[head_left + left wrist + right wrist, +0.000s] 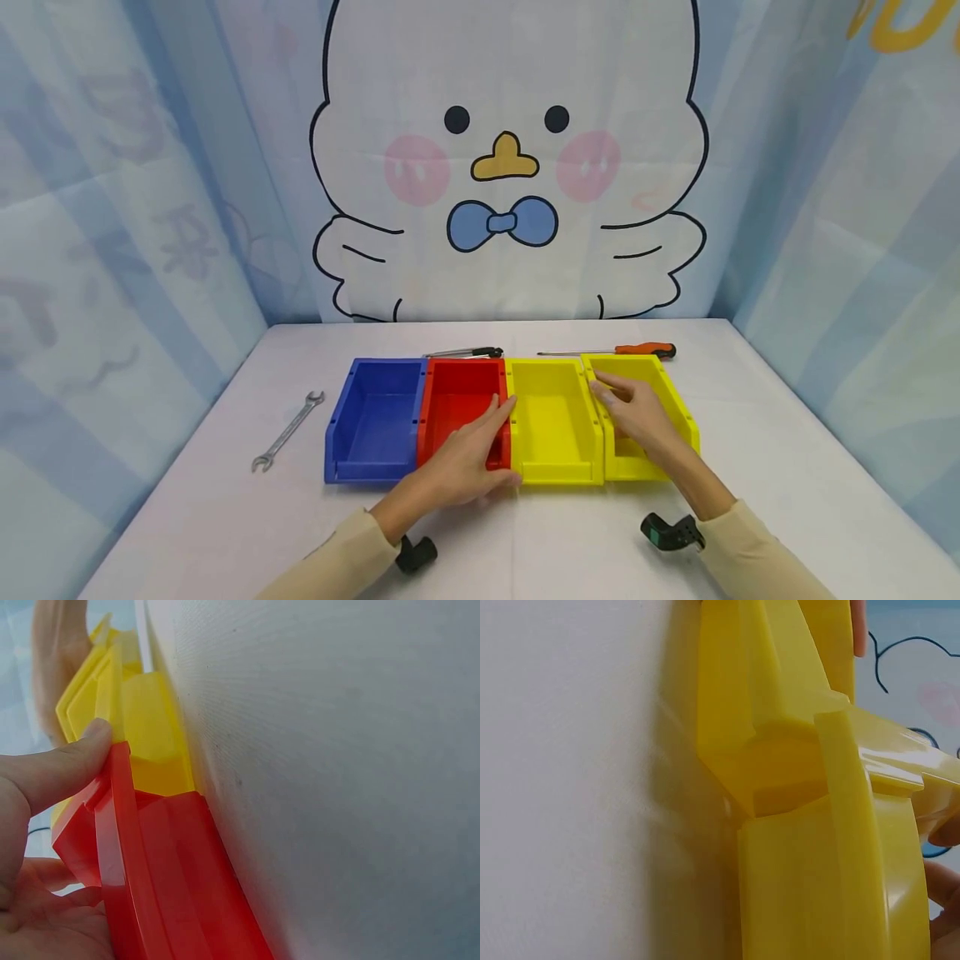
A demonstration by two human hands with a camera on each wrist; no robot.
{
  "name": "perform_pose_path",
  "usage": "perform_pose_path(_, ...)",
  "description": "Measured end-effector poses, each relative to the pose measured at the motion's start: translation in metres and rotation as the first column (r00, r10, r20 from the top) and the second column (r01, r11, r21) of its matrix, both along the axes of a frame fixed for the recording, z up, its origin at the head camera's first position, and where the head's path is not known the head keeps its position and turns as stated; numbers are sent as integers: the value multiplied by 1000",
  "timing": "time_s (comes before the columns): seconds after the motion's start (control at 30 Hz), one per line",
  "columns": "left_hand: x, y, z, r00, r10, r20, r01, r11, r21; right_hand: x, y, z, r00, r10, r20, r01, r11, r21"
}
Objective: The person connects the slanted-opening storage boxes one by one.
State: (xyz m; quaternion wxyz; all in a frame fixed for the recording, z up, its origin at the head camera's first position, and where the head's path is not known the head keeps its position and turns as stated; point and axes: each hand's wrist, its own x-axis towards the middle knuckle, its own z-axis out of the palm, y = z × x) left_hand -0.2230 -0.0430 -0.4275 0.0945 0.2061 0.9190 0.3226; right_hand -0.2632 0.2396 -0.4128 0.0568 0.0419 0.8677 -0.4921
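A blue bin, a red bin, a left yellow bin and a right yellow bin stand side by side in a row. Over the red bin, my left hand spreads its fingers along the wall shared with the left yellow bin. Its thumb rests at the front corner where those two bins meet. My right hand reaches over the right yellow bin and pinches its left wall. That bin sits slightly out of line with its neighbour, as the right wrist view also shows.
A double open-ended wrench lies left of the bins. Behind them are an orange-handled screwdriver and a slim tool with a black end, partly hidden. Printed curtains enclose the white table.
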Motion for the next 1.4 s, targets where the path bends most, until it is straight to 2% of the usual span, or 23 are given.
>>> perform_pose_path(0.33, 2, -2, 1, 1000, -15, -21, 15, 1000, 9, 1, 0, -3, 1000, 8, -22, -8, 1000, 12)
perform_pose_path(0.77, 1, -3, 1, 1000, -5, -21, 5, 1000, -6, 0, -5, -10, 999, 16, -35, -14, 999, 46)
perform_pose_path(1.1, 4, 1, -2, 1000, -16, 1, 16, 1000, -26, 7, -1, -12, 998, 24, -52, -20, 997, 72)
perform_pose_path(1.4, 4, -1, -3, 1000, -22, 12, 22, 998, -56, 10, -7, -19, 990, 1, -143, 19, 990, 140)
